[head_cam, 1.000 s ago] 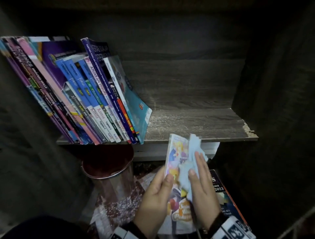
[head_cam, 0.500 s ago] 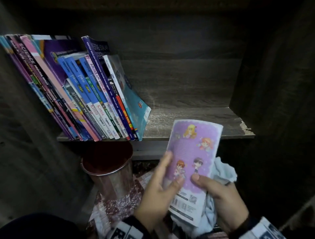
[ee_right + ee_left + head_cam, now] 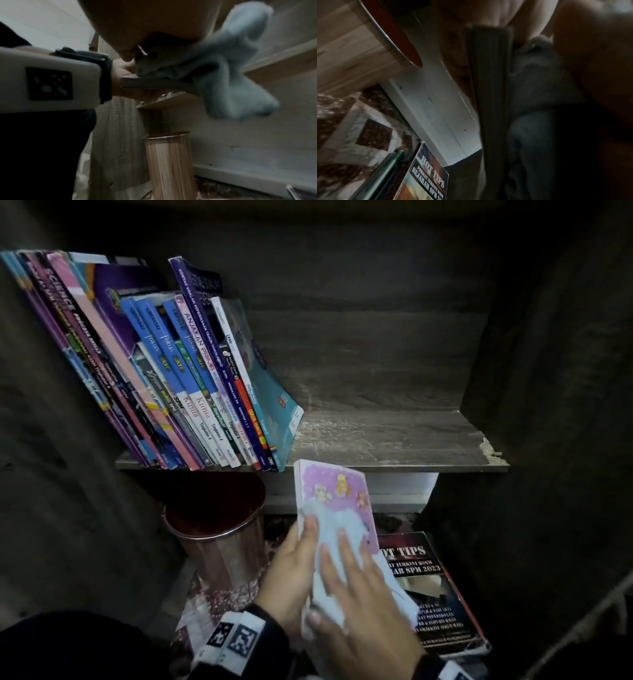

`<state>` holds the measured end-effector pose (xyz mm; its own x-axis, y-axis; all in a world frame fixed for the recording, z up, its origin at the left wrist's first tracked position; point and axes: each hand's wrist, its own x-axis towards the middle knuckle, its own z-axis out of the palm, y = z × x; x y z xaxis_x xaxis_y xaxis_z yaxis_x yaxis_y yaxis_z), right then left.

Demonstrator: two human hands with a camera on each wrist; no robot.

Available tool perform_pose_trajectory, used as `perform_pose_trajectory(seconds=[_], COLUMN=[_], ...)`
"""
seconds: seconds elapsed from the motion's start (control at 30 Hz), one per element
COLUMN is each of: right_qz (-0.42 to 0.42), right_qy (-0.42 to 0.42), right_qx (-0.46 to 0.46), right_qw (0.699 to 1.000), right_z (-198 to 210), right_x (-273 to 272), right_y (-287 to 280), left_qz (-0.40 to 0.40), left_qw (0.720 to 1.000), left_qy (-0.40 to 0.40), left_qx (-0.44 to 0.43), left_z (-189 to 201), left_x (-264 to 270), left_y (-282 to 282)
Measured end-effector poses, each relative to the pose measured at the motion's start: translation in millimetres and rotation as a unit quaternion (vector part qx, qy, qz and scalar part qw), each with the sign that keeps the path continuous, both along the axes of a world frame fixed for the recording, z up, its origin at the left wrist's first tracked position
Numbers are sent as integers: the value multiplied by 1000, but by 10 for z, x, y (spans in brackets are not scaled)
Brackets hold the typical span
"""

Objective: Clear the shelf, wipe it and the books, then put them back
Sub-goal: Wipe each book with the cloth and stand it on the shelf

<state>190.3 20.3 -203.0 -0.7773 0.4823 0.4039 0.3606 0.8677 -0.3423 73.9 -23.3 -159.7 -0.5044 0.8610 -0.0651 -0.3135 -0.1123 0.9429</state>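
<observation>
A small book with a purple cartoon cover [image 3: 337, 491] is held upright just below the shelf's front edge [image 3: 394, 465]. My left hand [image 3: 291, 570] grips it from the left, fingers curled round its spine side. My right hand [image 3: 356, 587] lies flat on the cover with spread, straight fingers, pressing a light blue cloth [image 3: 342, 529] against it. The right wrist view shows the cloth [image 3: 231, 70] bunched over the book's edge [image 3: 154, 83]. In the left wrist view the book's page edge [image 3: 489, 81] and the cloth [image 3: 537, 83] are close up.
Several books [image 3: 178, 378] lean left on the left half of the shelf; its right half [image 3: 394, 436] is bare wood. Below, a metal bin [image 3: 219, 535] stands at left. A dark "HOT TIPS" book [image 3: 435, 597] lies on other books on the floor.
The book was turned over and raised toward the shelf edge. My right hand, which held the book's lower corner with the cloth behind it, now presses the cloth flat on the cover.
</observation>
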Motion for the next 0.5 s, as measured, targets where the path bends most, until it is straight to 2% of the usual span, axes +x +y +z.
perform_pose_trajectory(seconds=[0.03,0.07,0.1,0.13,0.2,0.27,0.3,0.33,0.4,0.47,0.5], right_qz=[21,26,4,-15,-76,-133,-130,-111,-55,-28,-27], right_qy=[-37,-32,13,54,164,231,224,193,133,92,93], right_qx=[41,44,22,-48,-181,-219,-222,-211,-107,-6,4], right_qw=[998,998,1000,997,967,939,940,952,984,995,995], right_z=[16,73,141,228,289,262,242,195,60,-41,-2], right_x=[-22,-46,-40,-15,70,121,103,85,40,-9,-22], right_y=[-1,45,142,259,458,470,395,289,43,-58,-51], left_qz=[-16,-28,-37,-42,-77,-96,-88,-73,-48,-41,-53], left_qw=[1000,999,998,996,993,994,995,997,999,999,999], left_qy=[6,26,43,71,63,37,24,15,-5,-10,-5], left_qx=[-11,-26,-33,-46,-56,-40,-33,-28,-13,-5,-3], left_z=[-23,-55,-62,-40,-41,1,23,71,46,65,83], left_x=[-25,-35,-4,45,120,169,151,142,42,4,1], left_y=[-31,-51,-63,-89,-134,-163,-173,-175,-166,-193,-214])
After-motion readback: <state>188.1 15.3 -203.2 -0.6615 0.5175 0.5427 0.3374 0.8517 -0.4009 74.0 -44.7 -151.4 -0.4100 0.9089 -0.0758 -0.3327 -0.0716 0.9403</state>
